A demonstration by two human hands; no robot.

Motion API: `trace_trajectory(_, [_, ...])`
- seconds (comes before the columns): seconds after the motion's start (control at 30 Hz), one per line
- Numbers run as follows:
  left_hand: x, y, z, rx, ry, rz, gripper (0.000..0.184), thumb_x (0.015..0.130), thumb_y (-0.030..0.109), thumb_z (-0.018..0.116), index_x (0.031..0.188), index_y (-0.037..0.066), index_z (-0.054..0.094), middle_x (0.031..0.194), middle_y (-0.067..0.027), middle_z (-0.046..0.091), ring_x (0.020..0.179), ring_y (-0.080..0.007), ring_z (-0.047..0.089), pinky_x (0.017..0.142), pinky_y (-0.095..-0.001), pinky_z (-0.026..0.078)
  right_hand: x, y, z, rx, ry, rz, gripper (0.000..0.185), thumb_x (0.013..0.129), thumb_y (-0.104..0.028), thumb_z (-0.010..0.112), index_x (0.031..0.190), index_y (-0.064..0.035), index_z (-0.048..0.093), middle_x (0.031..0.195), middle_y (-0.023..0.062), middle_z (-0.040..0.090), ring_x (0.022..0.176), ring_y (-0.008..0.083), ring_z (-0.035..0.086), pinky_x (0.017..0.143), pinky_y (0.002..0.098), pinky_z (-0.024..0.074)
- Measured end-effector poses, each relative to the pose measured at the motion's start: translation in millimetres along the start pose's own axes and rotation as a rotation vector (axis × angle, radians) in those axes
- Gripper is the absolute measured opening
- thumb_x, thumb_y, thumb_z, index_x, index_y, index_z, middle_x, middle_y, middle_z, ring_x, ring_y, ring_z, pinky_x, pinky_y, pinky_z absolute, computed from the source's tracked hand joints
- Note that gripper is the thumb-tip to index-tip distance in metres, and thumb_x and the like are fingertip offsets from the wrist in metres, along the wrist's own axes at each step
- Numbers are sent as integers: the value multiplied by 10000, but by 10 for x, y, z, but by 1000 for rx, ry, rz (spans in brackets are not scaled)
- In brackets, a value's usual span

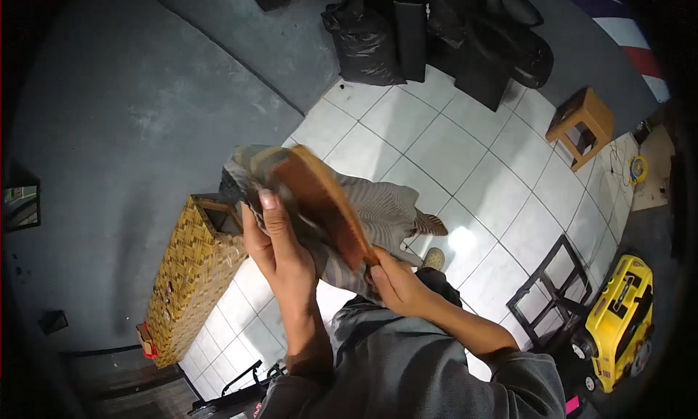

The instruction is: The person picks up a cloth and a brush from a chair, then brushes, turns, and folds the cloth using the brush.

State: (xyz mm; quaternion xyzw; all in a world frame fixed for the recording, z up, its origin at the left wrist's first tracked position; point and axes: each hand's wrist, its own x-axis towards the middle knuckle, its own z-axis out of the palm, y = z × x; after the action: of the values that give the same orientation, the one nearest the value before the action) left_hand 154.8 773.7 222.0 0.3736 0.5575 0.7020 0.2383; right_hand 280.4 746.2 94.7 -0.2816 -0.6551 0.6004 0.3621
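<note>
My left hand (280,248) is closed on a striped grey-brown cloth (374,208), its thumb lying over the fabric on the left side. A brown object with an orange rim (323,204), partly blurred, sits against the cloth between my hands; what it is I cannot make out. The fingers of my right hand (396,281) are wrapped round its lower right end, close to the cloth. Part of the fabric hangs down to the right, over the tiled floor.
A woven basket (193,281) stands at the left by the grey wall. Black bags (367,52) are at the top. On the right are a wooden stool (585,124), a black frame (552,292) and a yellow toy car (618,321) on the floor.
</note>
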Motion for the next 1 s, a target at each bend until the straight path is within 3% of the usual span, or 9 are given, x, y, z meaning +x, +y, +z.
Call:
trace_trajectory(0.17, [24, 169, -62, -79, 192, 61, 279, 916, 239, 482, 1093, 25, 503, 902, 15, 526, 821, -53, 459, 754, -186, 361, -389, 1820, -229, -761, -248, 492, 290, 859, -125, 388, 1120, -2, 361, 841, 272, 579, 768, 403, 594, 620, 499, 455])
trace_trajectory(0.23, [11, 204, -163, -133, 207, 80, 310, 909, 233, 492, 1124, 9, 486, 989, -33, 551, 900, -84, 503, 819, -223, 390, -787, 2546, -456, -852, -218, 816, 381, 802, -225, 479, 1108, -2, 431, 856, 259, 602, 841, 363, 607, 709, 452, 492])
trace_trajectory(0.33, [-18, 271, -182, -139, 298, 111, 339, 910, 249, 487, 1138, -1, 472, 1060, -75, 551, 957, -114, 518, 855, -248, 400, -1037, 2712, -777, -863, -236, 981, 352, 788, -258, 500, 963, 46, 528, 859, 235, 614, 837, 336, 613, 730, 430, 492])
trace_trajectory(0.43, [7, 166, -185, -25, 329, 30, 396, 916, 288, 468, 1175, -10, 447, 1135, -105, 515, 1038, -136, 479, 920, -253, 349, -1009, 2597, -825, -747, 67, 727, 346, 874, -243, 414, 1019, 65, 479, 791, 222, 613, 744, 364, 611, 644, 433, 484])
trace_trajectory(0.53, [-2, -25, -116, 89, 259, 2, 496, 928, 315, 438, 1236, -65, 358, 1162, -95, 447, 1047, -110, 402, 930, -233, 296, -320, 944, -601, -263, 275, 426, 315, 939, -216, 308, 1054, 55, 418, 708, 185, 580, 619, 271, 593, 575, 388, 464])
trace_trajectory(0.6, [-30, -170, -10, 93, 310, 24, 535, 936, 323, 413, 1266, -82, 297, 1182, -112, 425, 1053, -136, 403, 937, -252, 295, -141, 228, -418, 132, 195, 293, 328, 943, -232, 314, 1107, 46, 369, 696, 170, 542, 597, 205, 558, 572, 350, 452])
trace_trajectory(0.67, [-27, -286, 35, 94, 274, 55, 548, 937, 325, 407, 1280, -81, 273, 1205, -122, 408, 1073, -153, 395, 948, -259, 288, -100, -153, -268, 125, 27, 245, 267, 935, -200, 349, 1068, 31, 359, 734, 177, 525, 605, 238, 561, 559, 310, 436])
trace_trajectory(0.8, [-23, -274, 21, 125, 318, 102, 584, 935, 332, 406, 1310, -77, 224, 1271, -157, 360, 1131, -195, 363, 978, -272, 258, -77, -24, -11, -177, -30, 43, 300, 916, -186, 368, 1128, 25, 357, 786, 239, 576, 721, 346, 602, 636, 408, 466])
trace_trajectory(1.0, [141, -53, -114, -132, 453, 86, 675, 914, 272, 461, 1355, -52, 67, 1368, -184, 276, 1263, -212, 292, 1052, -310, 222, -677, 1850, -454, -794, -350, 628, 256, 845, -151, 467, 1014, 38, 431, 809, 278, 586, 739, 406, 588, 624, 490, 454])
